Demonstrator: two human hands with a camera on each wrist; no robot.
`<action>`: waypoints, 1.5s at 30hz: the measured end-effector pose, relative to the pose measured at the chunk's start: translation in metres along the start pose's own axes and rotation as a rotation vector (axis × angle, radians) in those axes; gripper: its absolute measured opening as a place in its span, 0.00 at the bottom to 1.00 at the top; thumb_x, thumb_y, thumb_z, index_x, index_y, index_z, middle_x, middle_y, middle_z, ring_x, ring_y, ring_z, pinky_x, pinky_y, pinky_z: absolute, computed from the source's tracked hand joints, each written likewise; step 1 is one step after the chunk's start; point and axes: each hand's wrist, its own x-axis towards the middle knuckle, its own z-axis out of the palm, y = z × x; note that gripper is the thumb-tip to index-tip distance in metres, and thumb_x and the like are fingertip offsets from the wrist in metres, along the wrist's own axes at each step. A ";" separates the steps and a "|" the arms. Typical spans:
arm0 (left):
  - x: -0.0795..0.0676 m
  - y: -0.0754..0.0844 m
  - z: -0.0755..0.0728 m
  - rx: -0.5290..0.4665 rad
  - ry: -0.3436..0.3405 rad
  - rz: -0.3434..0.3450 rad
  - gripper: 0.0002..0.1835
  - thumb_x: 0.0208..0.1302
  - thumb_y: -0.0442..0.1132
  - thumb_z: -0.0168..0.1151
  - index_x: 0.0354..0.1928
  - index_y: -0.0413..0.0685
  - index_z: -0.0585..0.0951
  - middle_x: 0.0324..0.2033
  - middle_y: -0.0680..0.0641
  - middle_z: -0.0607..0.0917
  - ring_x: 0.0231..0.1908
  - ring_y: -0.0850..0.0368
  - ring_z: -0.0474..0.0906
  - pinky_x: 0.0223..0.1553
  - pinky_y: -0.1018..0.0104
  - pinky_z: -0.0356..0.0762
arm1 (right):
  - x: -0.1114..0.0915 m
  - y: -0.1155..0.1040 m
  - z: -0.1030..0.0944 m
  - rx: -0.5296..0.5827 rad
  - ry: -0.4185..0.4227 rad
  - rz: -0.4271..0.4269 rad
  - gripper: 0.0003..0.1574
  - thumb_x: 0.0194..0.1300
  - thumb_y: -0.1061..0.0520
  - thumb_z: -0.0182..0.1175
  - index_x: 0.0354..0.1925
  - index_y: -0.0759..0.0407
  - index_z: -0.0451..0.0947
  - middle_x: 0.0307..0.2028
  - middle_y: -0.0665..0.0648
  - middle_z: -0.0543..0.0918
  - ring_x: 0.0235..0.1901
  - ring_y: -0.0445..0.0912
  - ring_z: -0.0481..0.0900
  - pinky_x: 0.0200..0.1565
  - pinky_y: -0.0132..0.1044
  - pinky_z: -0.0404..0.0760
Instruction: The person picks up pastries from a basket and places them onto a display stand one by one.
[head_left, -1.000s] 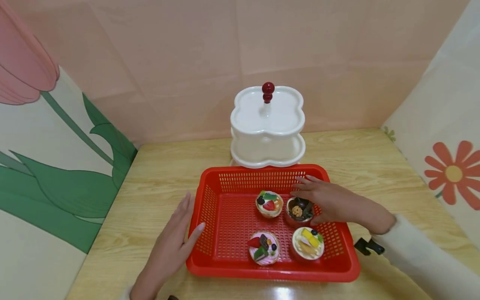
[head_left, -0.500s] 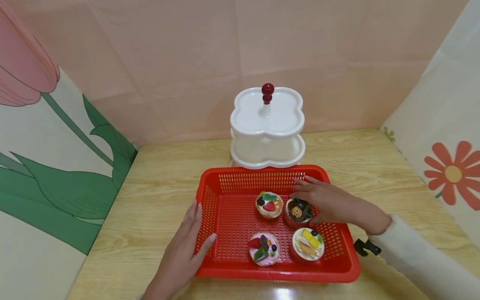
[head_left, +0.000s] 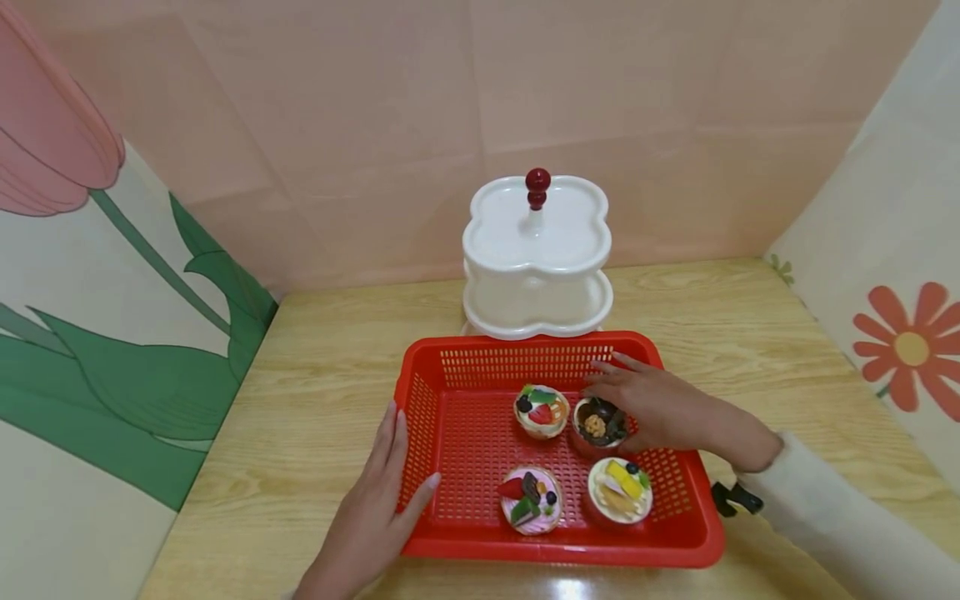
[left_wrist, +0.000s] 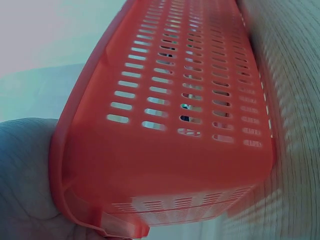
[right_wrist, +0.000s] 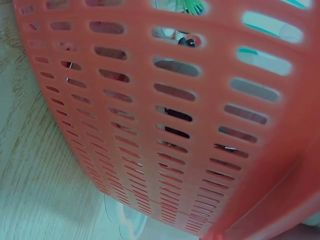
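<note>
A red plastic basket holds several small decorated cakes. My left hand rests along its left rim with straight fingers, the thumb over the inner side; in the left wrist view the palm lies against the basket rim. My right hand reaches over the right side and holds the chocolate cupcake, topped with a walnut, between fingers and thumb. Beside it sit a fruit tart, a pink-cream tart and a yellow-topped cupcake. Through the slotted wall, the right wrist view shows only fragments.
Directly behind the basket stands a white two-tier cake stand with a red knob. All of it is on a wooden table against a pink backdrop. Flower-printed panels flank both sides.
My left hand has moved right and up from beside the basket onto its left rim. The right hand stays at the chocolate cupcake, and the cakes keep their places.
</note>
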 end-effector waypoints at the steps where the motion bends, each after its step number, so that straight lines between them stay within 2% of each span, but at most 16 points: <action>1: 0.000 0.000 0.000 0.001 0.000 0.000 0.50 0.69 0.75 0.40 0.82 0.58 0.40 0.80 0.60 0.32 0.78 0.50 0.47 0.66 0.39 0.68 | 0.000 0.000 0.000 0.003 0.002 0.006 0.50 0.45 0.42 0.83 0.63 0.61 0.78 0.64 0.64 0.78 0.69 0.68 0.66 0.66 0.69 0.63; 6: 0.001 0.001 -0.001 0.003 -0.003 0.000 0.49 0.69 0.75 0.39 0.82 0.58 0.41 0.80 0.61 0.31 0.78 0.50 0.48 0.65 0.39 0.70 | -0.002 0.000 0.001 0.033 0.021 0.041 0.50 0.45 0.39 0.82 0.62 0.59 0.78 0.64 0.64 0.78 0.69 0.68 0.65 0.64 0.69 0.66; 15: 0.001 0.001 -0.001 -0.006 -0.009 -0.005 0.50 0.69 0.75 0.39 0.82 0.57 0.40 0.79 0.62 0.31 0.78 0.52 0.45 0.68 0.41 0.66 | -0.004 0.006 0.005 0.109 0.079 0.019 0.51 0.44 0.36 0.81 0.62 0.57 0.77 0.64 0.63 0.78 0.66 0.69 0.69 0.60 0.68 0.72; 19: 0.002 0.000 0.001 -0.020 0.006 -0.007 0.49 0.70 0.74 0.41 0.82 0.60 0.39 0.80 0.63 0.32 0.78 0.52 0.47 0.68 0.42 0.66 | -0.004 0.008 0.008 0.136 0.106 0.026 0.51 0.44 0.31 0.79 0.61 0.52 0.78 0.62 0.57 0.79 0.64 0.63 0.72 0.57 0.65 0.77; 23: 0.003 0.000 0.003 -0.042 0.011 -0.011 0.48 0.70 0.73 0.42 0.82 0.61 0.40 0.80 0.61 0.34 0.78 0.52 0.48 0.68 0.42 0.66 | -0.005 0.009 0.010 0.168 0.166 0.012 0.49 0.45 0.31 0.79 0.60 0.51 0.78 0.59 0.51 0.81 0.59 0.55 0.77 0.53 0.57 0.82; 28: 0.003 -0.001 0.003 -0.056 0.004 -0.021 0.49 0.69 0.74 0.42 0.82 0.61 0.40 0.81 0.60 0.35 0.78 0.51 0.48 0.68 0.42 0.66 | -0.009 0.013 0.011 0.273 0.220 0.006 0.47 0.49 0.29 0.75 0.61 0.47 0.76 0.55 0.45 0.82 0.52 0.45 0.81 0.49 0.50 0.84; 31: 0.003 -0.001 0.003 -0.058 0.003 -0.025 0.49 0.68 0.75 0.42 0.82 0.62 0.39 0.80 0.62 0.34 0.78 0.52 0.47 0.68 0.42 0.66 | -0.010 0.016 0.010 0.363 0.232 -0.001 0.46 0.51 0.32 0.76 0.63 0.47 0.74 0.53 0.43 0.83 0.51 0.41 0.81 0.50 0.46 0.84; 34: 0.003 -0.002 0.004 -0.062 0.004 -0.028 0.49 0.69 0.75 0.42 0.81 0.63 0.38 0.80 0.64 0.33 0.78 0.53 0.47 0.68 0.42 0.66 | -0.010 0.017 0.009 0.453 0.228 -0.008 0.45 0.53 0.37 0.77 0.64 0.47 0.73 0.53 0.44 0.83 0.50 0.42 0.82 0.49 0.45 0.84; 39: 0.003 -0.003 0.005 -0.057 0.015 -0.020 0.49 0.69 0.74 0.41 0.82 0.62 0.39 0.80 0.63 0.33 0.78 0.52 0.48 0.68 0.43 0.67 | -0.010 0.018 0.004 0.564 0.215 0.048 0.46 0.52 0.42 0.78 0.66 0.45 0.71 0.55 0.47 0.82 0.51 0.46 0.81 0.47 0.38 0.84; 42: 0.003 -0.003 0.004 -0.052 0.019 -0.013 0.45 0.74 0.69 0.43 0.82 0.60 0.39 0.80 0.62 0.34 0.78 0.55 0.46 0.68 0.45 0.65 | -0.011 0.019 0.001 0.601 0.223 0.069 0.48 0.52 0.44 0.79 0.68 0.47 0.70 0.57 0.49 0.81 0.53 0.49 0.81 0.48 0.36 0.84; 45: 0.003 -0.003 0.003 -0.054 0.021 -0.005 0.39 0.79 0.56 0.45 0.82 0.59 0.40 0.80 0.63 0.35 0.78 0.61 0.40 0.71 0.49 0.60 | -0.011 0.020 -0.003 0.614 0.226 0.070 0.48 0.53 0.46 0.79 0.69 0.48 0.70 0.57 0.50 0.81 0.54 0.49 0.81 0.48 0.35 0.83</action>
